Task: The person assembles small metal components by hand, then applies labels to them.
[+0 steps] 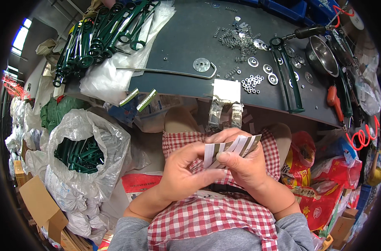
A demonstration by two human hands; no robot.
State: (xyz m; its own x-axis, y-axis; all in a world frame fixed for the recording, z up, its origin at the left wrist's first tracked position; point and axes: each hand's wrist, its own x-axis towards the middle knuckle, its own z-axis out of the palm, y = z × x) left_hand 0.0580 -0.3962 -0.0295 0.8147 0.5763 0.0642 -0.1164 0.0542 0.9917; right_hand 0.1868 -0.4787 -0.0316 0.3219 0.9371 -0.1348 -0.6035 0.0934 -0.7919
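Left: clear plastic bag (115, 140) containing dark green frames (78, 155). The left hand (184, 167) curls at the left ends of fanned, striped paper strips (232, 149), its grip uncertain; the right hand (251, 167) pinches them under its thumb, above the lap, before the table (178, 46). Step judged: separating strips. Freeing one would require a fine left-finger pinch while the right thumb holds.

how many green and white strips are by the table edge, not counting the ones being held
2: a left strip and a right strip, side by side at the front edge of the table, below the plastic sheet. Others may be hidden.
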